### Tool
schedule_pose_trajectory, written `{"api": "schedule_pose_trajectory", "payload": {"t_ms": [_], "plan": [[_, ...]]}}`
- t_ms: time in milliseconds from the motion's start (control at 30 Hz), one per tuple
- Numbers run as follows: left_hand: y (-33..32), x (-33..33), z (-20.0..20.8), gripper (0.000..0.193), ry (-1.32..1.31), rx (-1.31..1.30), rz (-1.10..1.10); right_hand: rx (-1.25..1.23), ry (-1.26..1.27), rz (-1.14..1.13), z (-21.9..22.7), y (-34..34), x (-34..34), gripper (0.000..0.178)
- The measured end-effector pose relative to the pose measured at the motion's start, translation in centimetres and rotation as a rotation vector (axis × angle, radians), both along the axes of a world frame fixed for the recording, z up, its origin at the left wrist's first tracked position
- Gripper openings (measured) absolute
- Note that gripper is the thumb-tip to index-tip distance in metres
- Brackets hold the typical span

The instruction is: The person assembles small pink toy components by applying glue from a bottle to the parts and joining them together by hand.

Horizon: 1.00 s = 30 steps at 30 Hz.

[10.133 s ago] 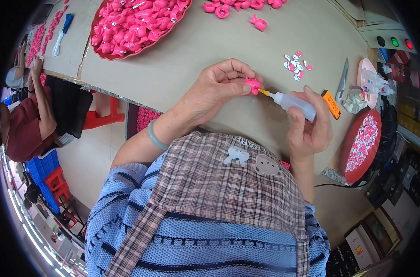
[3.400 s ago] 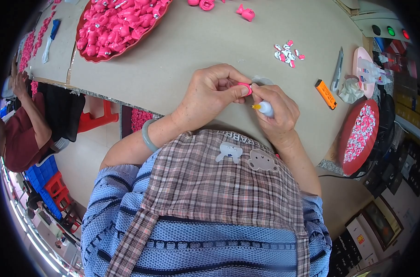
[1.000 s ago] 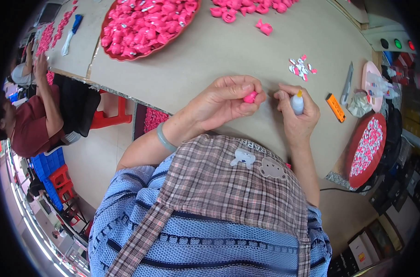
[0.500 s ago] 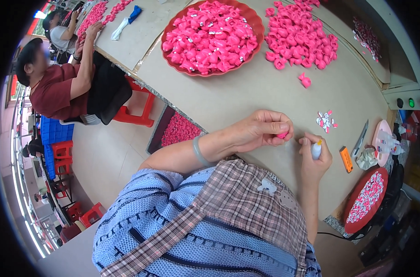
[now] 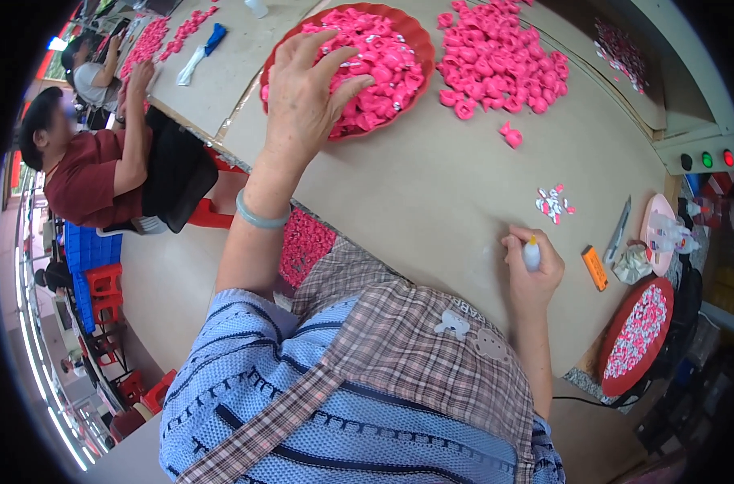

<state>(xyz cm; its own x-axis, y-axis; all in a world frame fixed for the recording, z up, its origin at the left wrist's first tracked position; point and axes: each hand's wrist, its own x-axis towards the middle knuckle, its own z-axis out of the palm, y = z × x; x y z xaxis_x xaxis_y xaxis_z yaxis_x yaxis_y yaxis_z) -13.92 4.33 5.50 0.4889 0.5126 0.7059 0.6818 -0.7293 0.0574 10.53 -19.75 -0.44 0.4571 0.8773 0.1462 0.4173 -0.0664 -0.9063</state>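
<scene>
My left hand [image 5: 306, 97] is over the left part of a red scalloped bowl [image 5: 428, 68], fingers spread and nothing visible between them. Small pink moulded pieces [image 5: 383, 68], some with silvery spots, are heaped in the bowl. In my right hand [image 5: 540, 270], resting low over the table, is a small white squeeze bottle [image 5: 531, 256] with a yellow tip pointing up. Beyond it lie loose silver and pink bits [image 5: 553, 203]. One pink piece [image 5: 511, 136] sits apart from a large pile of pink pieces [image 5: 504, 68] right of the bowl.
On the right are an orange box [image 5: 594, 268], a craft knife [image 5: 618, 230], crumpled tissue [image 5: 631, 264], a pink tray [image 5: 650, 219] with bottles, and a red dish [image 5: 659, 298] of bits. Pink pieces [image 5: 304, 242] fill a container below the table edge. A co-worker [image 5: 92, 169] sits left.
My left hand has left the spot beside my right hand, reached up and left to the bowl, and opened; the pink piece it pinched is out of sight. My right hand still holds the bottle.
</scene>
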Motion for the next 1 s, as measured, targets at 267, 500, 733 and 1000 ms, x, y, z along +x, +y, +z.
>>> {"api": "schedule_pose_trajectory", "payload": {"t_ms": [267,500,733,1000], "plan": [[-3.7,8.2,-1.1,0.016,-0.077,-0.09,-0.342,0.025,0.005,0.028,0.0,0.3,0.2,0.01],[-4.3,14.7,-4.7,0.021,-0.052,-0.233,-0.553,0.036,-0.013,0.029,0.0,0.2,0.1,0.01],[-4.8,15.2,-4.9,0.022,0.101,-0.309,-0.541,0.038,0.042,0.015,0.0,-0.1,0.4,0.01],[-8.4,10.5,-2.9,0.02,-0.658,-1.832,-0.864,0.075,0.474,0.117,0.8,-0.1,2.2,0.04]]}}
